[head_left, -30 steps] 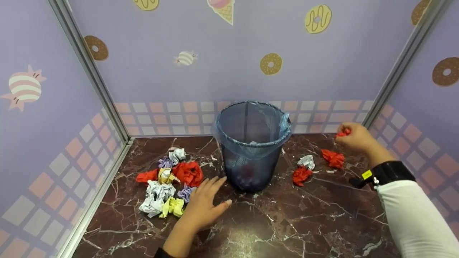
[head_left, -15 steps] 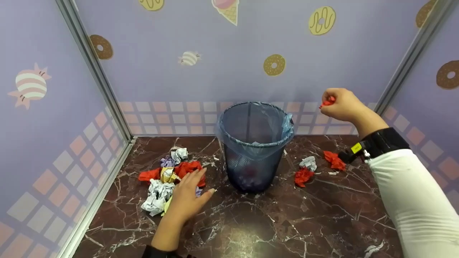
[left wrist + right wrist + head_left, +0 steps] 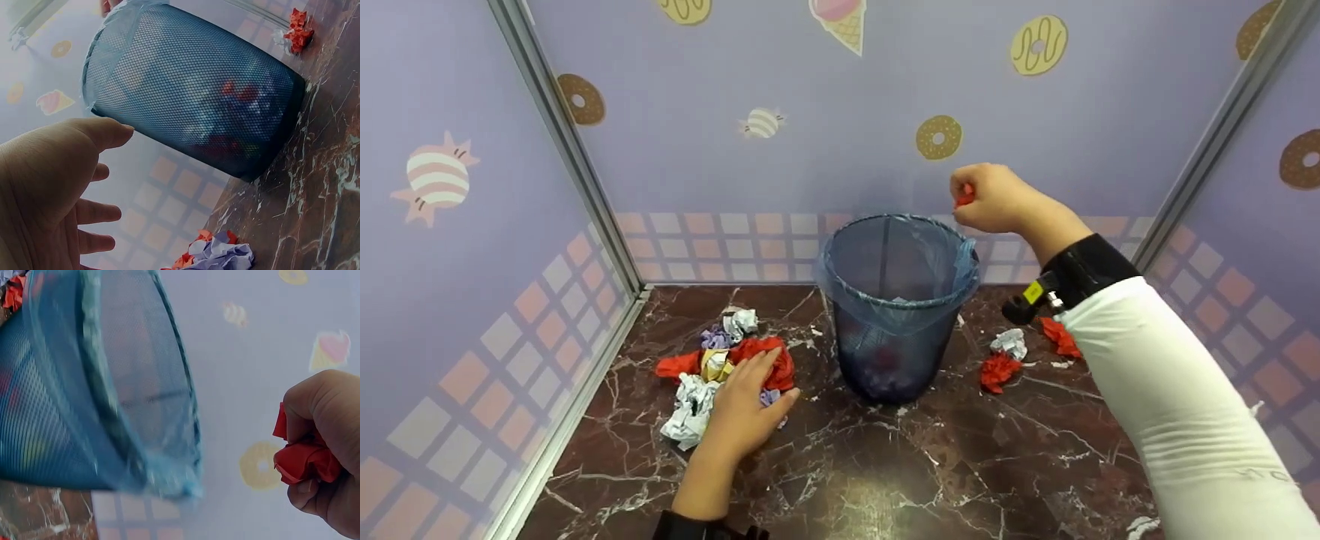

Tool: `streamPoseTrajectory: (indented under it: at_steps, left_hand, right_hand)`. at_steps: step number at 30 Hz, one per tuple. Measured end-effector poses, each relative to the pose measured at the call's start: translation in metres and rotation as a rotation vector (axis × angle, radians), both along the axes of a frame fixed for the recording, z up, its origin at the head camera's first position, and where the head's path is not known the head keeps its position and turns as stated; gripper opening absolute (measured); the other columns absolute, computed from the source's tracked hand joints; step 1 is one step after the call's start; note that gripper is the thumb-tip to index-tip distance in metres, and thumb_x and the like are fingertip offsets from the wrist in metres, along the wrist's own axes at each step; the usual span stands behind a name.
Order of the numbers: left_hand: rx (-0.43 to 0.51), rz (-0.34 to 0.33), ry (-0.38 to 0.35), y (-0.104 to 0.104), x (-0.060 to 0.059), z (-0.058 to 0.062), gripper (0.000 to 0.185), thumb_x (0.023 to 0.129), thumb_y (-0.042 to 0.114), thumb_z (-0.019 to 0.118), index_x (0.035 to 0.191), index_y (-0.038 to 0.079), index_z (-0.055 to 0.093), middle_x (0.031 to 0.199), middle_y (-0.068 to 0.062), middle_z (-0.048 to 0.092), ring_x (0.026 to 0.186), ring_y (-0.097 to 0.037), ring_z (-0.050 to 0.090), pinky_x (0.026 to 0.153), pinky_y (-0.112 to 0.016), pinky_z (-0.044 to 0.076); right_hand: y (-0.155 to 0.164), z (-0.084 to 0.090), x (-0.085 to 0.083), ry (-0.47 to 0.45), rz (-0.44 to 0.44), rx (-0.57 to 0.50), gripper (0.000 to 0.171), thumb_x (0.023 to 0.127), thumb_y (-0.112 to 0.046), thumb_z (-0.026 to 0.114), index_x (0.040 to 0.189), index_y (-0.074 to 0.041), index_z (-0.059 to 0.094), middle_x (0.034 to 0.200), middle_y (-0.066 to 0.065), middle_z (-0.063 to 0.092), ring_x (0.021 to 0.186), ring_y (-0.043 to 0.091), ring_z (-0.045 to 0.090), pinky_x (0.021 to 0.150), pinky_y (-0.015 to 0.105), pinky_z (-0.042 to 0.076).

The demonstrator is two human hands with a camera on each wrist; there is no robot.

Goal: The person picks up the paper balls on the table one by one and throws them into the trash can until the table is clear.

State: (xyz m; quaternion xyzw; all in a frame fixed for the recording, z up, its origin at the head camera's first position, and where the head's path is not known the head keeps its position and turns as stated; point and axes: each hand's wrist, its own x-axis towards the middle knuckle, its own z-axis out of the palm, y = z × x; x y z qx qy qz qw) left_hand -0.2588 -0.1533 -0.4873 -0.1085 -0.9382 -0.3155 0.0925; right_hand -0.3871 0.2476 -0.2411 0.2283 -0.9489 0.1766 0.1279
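1. Pinching a red paper wad (image 3: pixel 301 458), right hand (image 3: pixel 997 199) hovers beside the bin (image 3: pixel 896 300) rim's far-right edge; released there, it could bounce onto the counter (image 3: pixel 930 465).
2. Left hand (image 3: pixel 742 412) lies spread over the paper pile (image 3: pixel 712 375); pressing may scatter scraps.

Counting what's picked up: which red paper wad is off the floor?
The red crumpled paper wad gripped in the right hand; other red wads lie on the floor.

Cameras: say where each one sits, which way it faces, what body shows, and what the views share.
Head: worn on the head, looking forward and down at the mesh bin; both hands and forearms show.
Left wrist: low by the left hand, facing the bin's side; open palm shows.
Right wrist: by the right hand, facing the bin's rim; fingers grip red paper.
Shared: all three show the bin.
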Motion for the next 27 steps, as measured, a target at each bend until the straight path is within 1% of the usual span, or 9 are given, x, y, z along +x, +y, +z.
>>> streamPoseTrajectory:
  at_steps: [4, 7, 10, 13, 17, 22, 27]
  left_hand:
    - [-0.011, 0.025, -0.004, -0.005, -0.001, 0.0, 0.077, 0.093, 0.055, 0.068, 0.16, 0.031, 0.038, 0.166, -0.008, 0.039, 0.154, -0.043, 0.031, 0.119, -0.075, 0.023]
    - [-0.021, 0.043, 0.006, -0.008, -0.003, -0.001, 0.077, 0.093, 0.054, 0.067, 0.16, 0.029, 0.039, 0.165, -0.009, 0.04, 0.154, -0.044, 0.031, 0.117, -0.076, 0.025]
    - [-0.033, 0.06, 0.01, -0.012, -0.004, -0.002, 0.077, 0.093, 0.053, 0.068, 0.16, 0.027, 0.039, 0.165, -0.011, 0.04, 0.153, -0.045, 0.032, 0.116, -0.077, 0.025]
    - [-0.043, 0.077, 0.003, -0.014, -0.005, -0.002, 0.078, 0.094, 0.052, 0.068, 0.16, 0.027, 0.037, 0.165, -0.012, 0.04, 0.152, -0.046, 0.032, 0.116, -0.078, 0.025]
    - [-0.041, 0.094, -0.006, -0.016, -0.007, -0.004, 0.078, 0.094, 0.052, 0.067, 0.161, 0.029, 0.036, 0.165, -0.012, 0.039, 0.152, -0.045, 0.033, 0.114, -0.08, 0.025]
    - [-0.047, 0.112, -0.003, -0.02, -0.011, -0.008, 0.079, 0.093, 0.052, 0.069, 0.161, 0.028, 0.037, 0.166, -0.013, 0.038, 0.152, -0.044, 0.034, 0.112, -0.08, 0.026]
    - [-0.058, 0.134, -0.001, -0.023, -0.012, -0.01, 0.08, 0.092, 0.054, 0.068, 0.161, 0.028, 0.036, 0.167, -0.012, 0.036, 0.152, -0.045, 0.035, 0.112, -0.081, 0.027]
  right_hand:
    - [-0.026, 0.0, -0.001, -0.026, 0.04, 0.017, 0.008, 0.077, -0.004, 0.059, 0.081, -0.009, 0.053, 0.074, 0.004, 0.046, 0.069, 0.021, 0.043, 0.066, 0.035, 0.036]
    - [-0.043, -0.002, -0.001, -0.034, 0.079, 0.029, 0.009, 0.077, -0.003, 0.058, 0.081, -0.009, 0.053, 0.075, 0.004, 0.046, 0.069, 0.022, 0.042, 0.067, 0.036, 0.036]
    - [-0.06, -0.003, 0.0, -0.035, 0.124, 0.037, 0.009, 0.078, -0.004, 0.059, 0.083, -0.009, 0.055, 0.079, 0.004, 0.047, 0.073, 0.022, 0.043, 0.069, 0.036, 0.037]
    - [-0.072, -0.007, 0.001, -0.056, 0.156, 0.04, 0.01, 0.078, -0.005, 0.061, 0.087, -0.01, 0.057, 0.083, 0.005, 0.048, 0.076, 0.023, 0.043, 0.07, 0.037, 0.037]
    - [-0.081, -0.013, 0.003, -0.086, 0.181, 0.041, 0.015, 0.077, -0.003, 0.06, 0.089, -0.01, 0.059, 0.084, 0.005, 0.05, 0.076, 0.022, 0.042, 0.069, 0.036, 0.037]
    - [-0.086, -0.019, 0.004, -0.103, 0.197, 0.033, 0.016, 0.077, -0.002, 0.06, 0.091, -0.01, 0.061, 0.082, 0.005, 0.051, 0.073, 0.021, 0.043, 0.065, 0.034, 0.037]
    - [-0.088, -0.023, 0.003, -0.095, 0.209, 0.015, 0.014, 0.079, -0.005, 0.065, 0.093, -0.008, 0.062, 0.086, 0.006, 0.051, 0.078, 0.022, 0.045, 0.069, 0.034, 0.038]
